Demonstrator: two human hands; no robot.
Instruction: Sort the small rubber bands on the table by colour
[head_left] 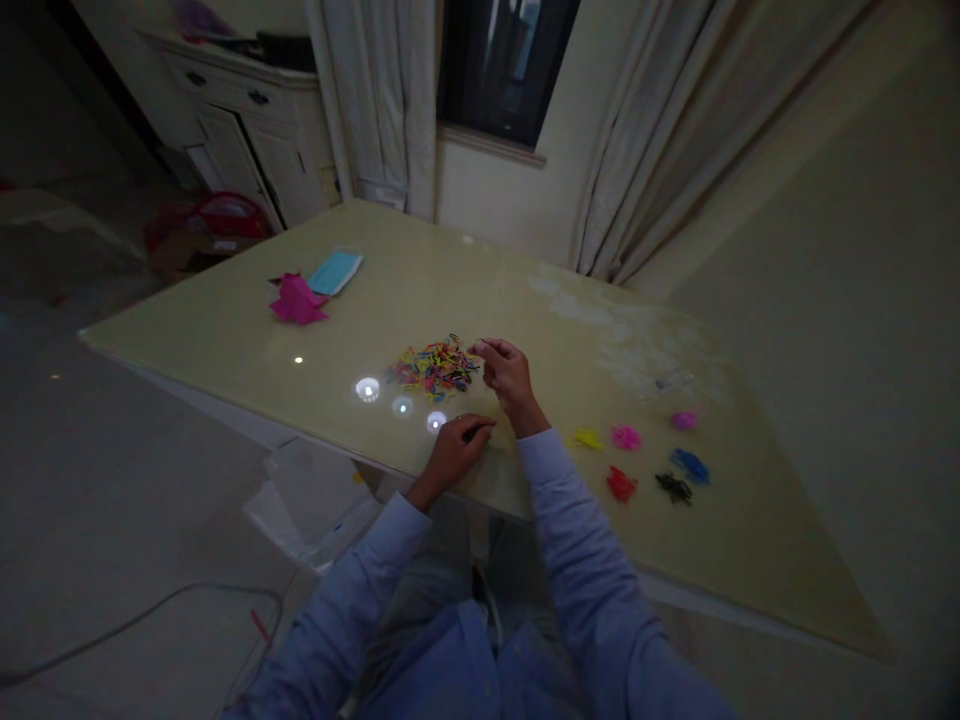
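Observation:
A loose pile of small multicoloured rubber bands (pixel 435 368) lies on the pale, glossy table (pixel 420 270). At the pile's right edge, my right hand (pixel 508 378) is closed in a pinch; what sits between the fingertips is too small to make out. My left hand (pixel 456 452) rests low near the table's front edge, its thumb and fingers pressed together, and anything in them is hidden. To the right of my right forearm lie small single-colour clumps: yellow (pixel 589 439), pink (pixel 625 437), red (pixel 621 484), black (pixel 674 488), blue (pixel 690 466) and purple (pixel 684 421).
Farther left on the table are a crumpled magenta piece (pixel 298 300) and a light-blue face mask (pixel 336 272). A small clear plastic piece (pixel 675 381) lies to the right. Clear plastic sheets (pixel 311 500) and a cable (pixel 172 598) are on the floor.

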